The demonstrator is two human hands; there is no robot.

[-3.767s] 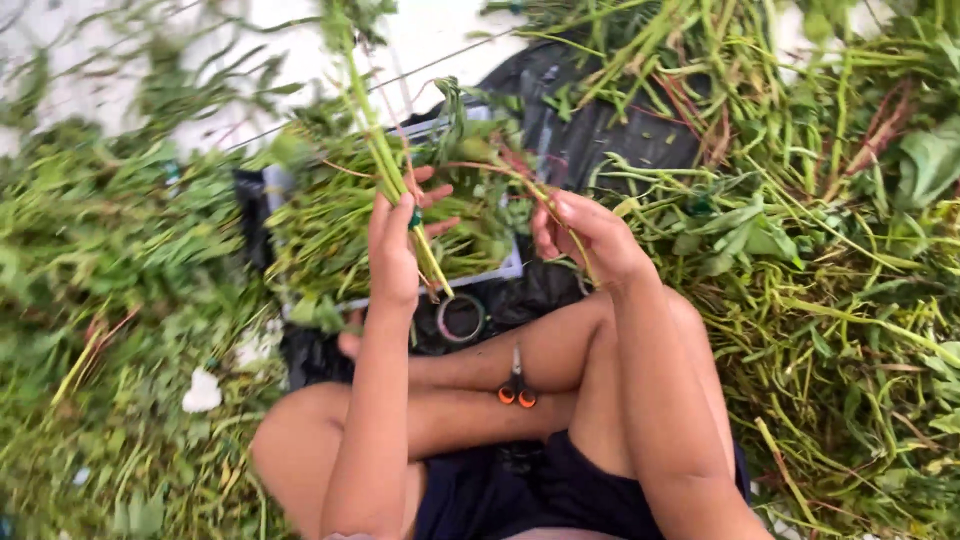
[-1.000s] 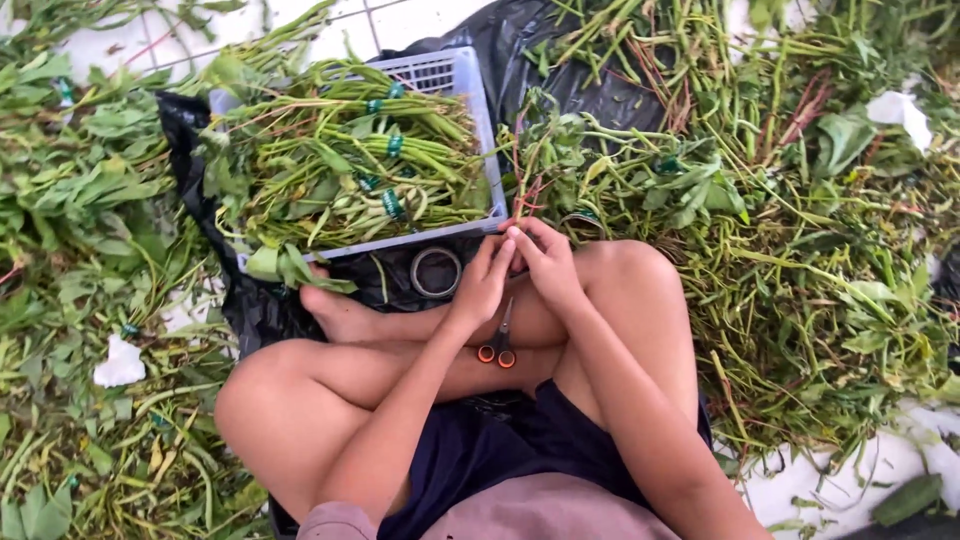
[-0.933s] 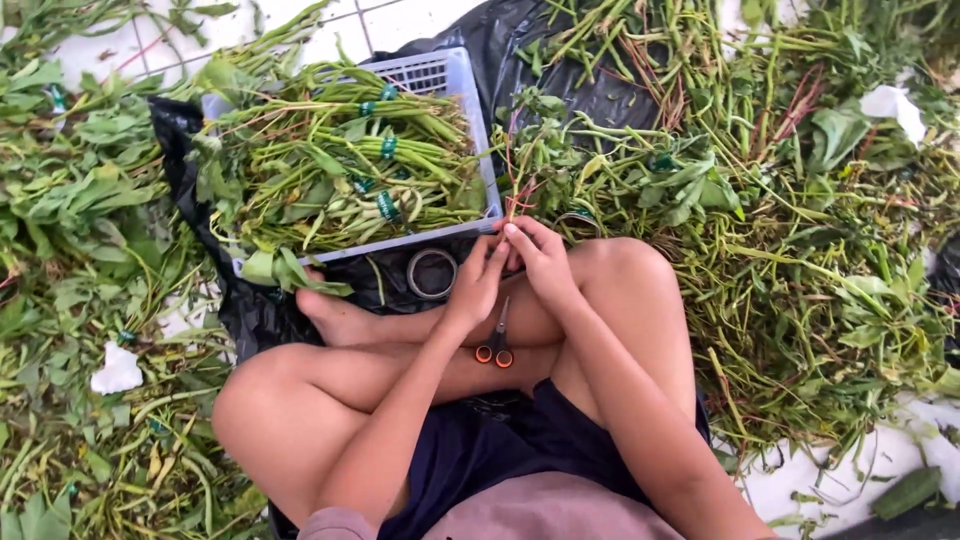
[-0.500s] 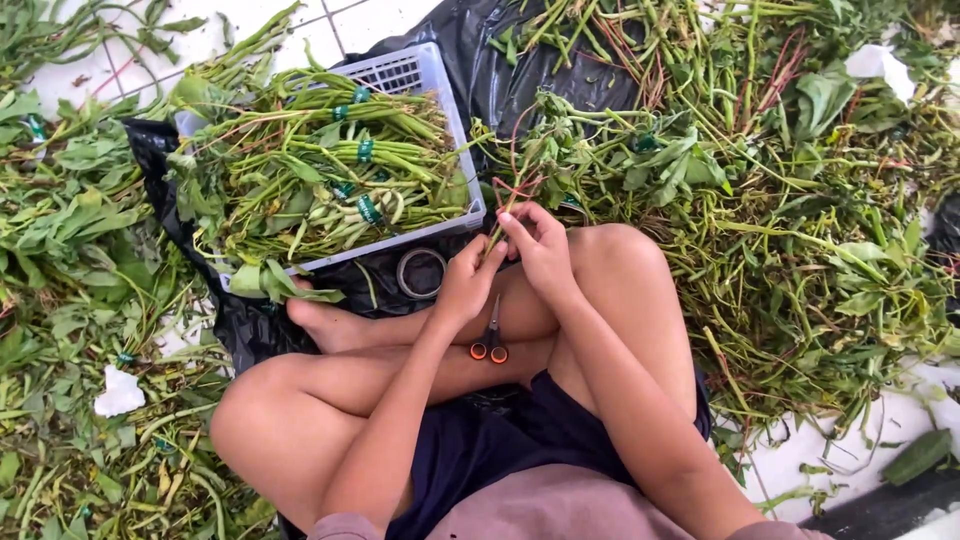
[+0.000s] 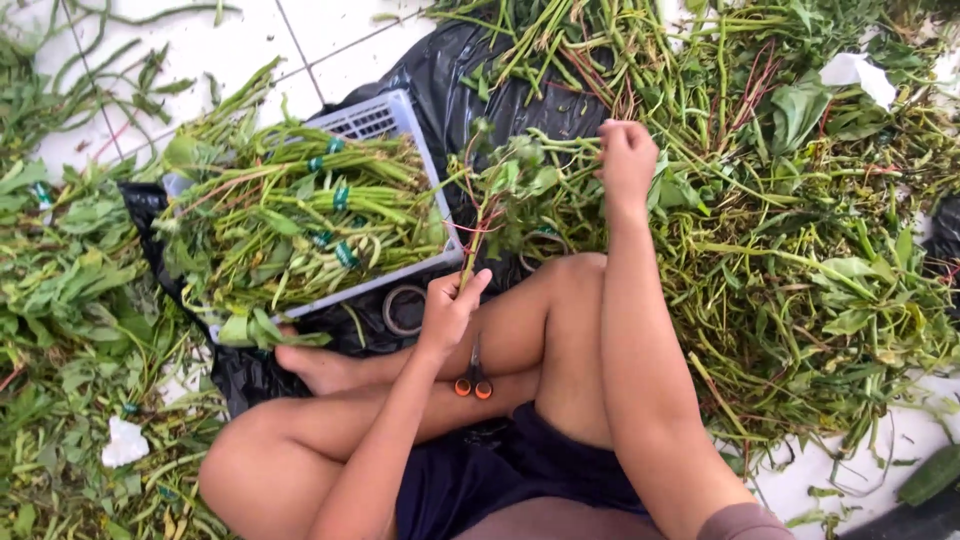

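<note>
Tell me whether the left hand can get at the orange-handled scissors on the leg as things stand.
Probably yes. The left hand hangs just above the scissors, which lie uncovered on the leg with nothing between them. But its fingers already pinch a few leafy stems, so it would need to drop or shift those first.

Left hand (image 5: 448, 305) holds stems (image 5: 478, 225); right hand (image 5: 627, 160) grips greens (image 5: 800, 200).

Bare white tile floor (image 5: 330, 35) lies open at the top left; the basket (image 5: 405, 125) full of tied bundles blocks the left; heaped green stems (image 5: 800, 260) crowd the right; crossed legs (image 5: 520, 340) fill the middle.
</note>
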